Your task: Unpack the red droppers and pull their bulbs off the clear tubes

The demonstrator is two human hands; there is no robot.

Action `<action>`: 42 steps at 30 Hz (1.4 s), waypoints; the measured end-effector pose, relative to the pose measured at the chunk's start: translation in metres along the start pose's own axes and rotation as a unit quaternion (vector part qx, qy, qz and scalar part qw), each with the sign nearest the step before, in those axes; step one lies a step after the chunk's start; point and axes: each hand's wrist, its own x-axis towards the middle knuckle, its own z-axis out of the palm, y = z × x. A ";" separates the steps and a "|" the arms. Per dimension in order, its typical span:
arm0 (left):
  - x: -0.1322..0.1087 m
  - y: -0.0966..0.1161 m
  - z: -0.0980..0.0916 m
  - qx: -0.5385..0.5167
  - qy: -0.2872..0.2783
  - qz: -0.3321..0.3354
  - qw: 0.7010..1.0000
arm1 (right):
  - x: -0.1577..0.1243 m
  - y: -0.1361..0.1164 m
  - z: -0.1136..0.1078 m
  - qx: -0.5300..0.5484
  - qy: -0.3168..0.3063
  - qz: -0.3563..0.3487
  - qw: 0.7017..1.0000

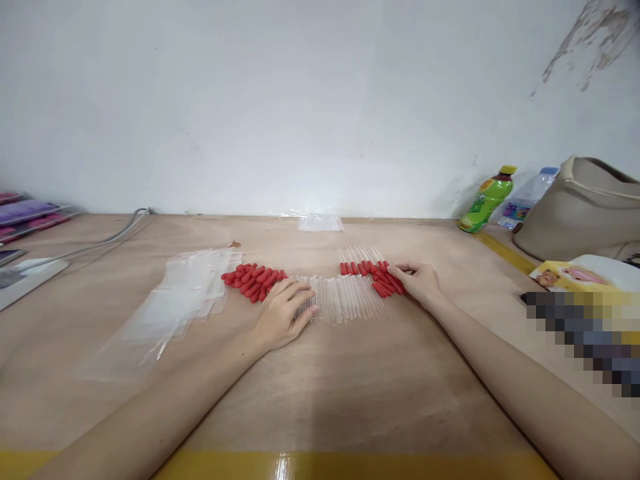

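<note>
Clear thin tubes [345, 298] lie side by side in a row at the middle of the table. My left hand [287, 312] rests on their left end, its fingers apart. Just behind it is a heap of red rubber pieces [255, 281]. My right hand [417, 280] is at the right edge of a second group of red pieces [387, 285], thumb and fingertips pinched together on one of them. Behind the tubes, several clear sticks with red ends [363, 261] stand in a row, lying flat. Overlapping clear plastic bags [175, 297] are spread on the left.
A small clear bag [320, 223] lies by the wall. At the right are a green bottle [487, 200], a clear bottle [527, 197], a beige bag [583, 207] and a tissue pack [575, 273]. Purple and pink packs [33, 217] and a cable [100, 243] are left.
</note>
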 end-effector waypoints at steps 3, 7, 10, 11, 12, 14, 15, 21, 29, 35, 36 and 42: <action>0.000 0.001 0.000 0.004 0.002 -0.001 1.000 | 0.002 0.003 0.003 0.017 0.022 0.008 1.000; 0.000 0.002 -0.001 0.007 0.006 0.000 1.000 | 0.003 0.003 0.005 0.057 0.050 0.012 0.997; 0.000 0.001 -0.001 0.010 0.010 0.001 1.000 | 0.001 -0.001 0.004 0.084 0.066 0.015 0.994; 0.000 0.001 -0.001 0.013 0.014 0.002 1.000 | -0.001 -0.004 0.004 0.092 0.072 0.012 0.993; 0.000 0.000 -0.001 0.020 0.020 0.004 1.000 | -0.004 -0.007 0.003 0.093 0.081 -0.003 0.992; 0.000 -0.001 -0.001 0.043 0.042 0.014 0.998 | -0.015 -0.017 0.004 0.070 0.100 -0.083 0.989; 0.000 -0.001 -0.001 0.059 0.054 0.024 0.996 | -0.023 -0.024 0.005 0.039 0.105 -0.156 0.981; 0.001 0.003 -0.004 0.134 0.074 0.110 0.982 | -0.080 -0.060 0.024 -0.064 -0.029 -0.401 0.913; -0.003 0.003 -0.002 0.150 0.050 0.168 0.973 | -0.094 -0.067 0.030 -0.070 -0.102 -0.436 0.891; 0.000 0.008 -0.002 0.148 0.045 0.174 0.972 | -0.101 -0.071 0.037 -0.135 -0.043 -0.529 0.837; 0.000 0.010 -0.002 0.148 0.043 0.177 0.972 | -0.102 -0.072 0.040 -0.144 -0.035 -0.545 0.825; 0.000 0.014 -0.007 0.135 0.035 0.213 0.967 | -0.103 -0.069 0.047 -0.139 -0.026 -0.573 0.807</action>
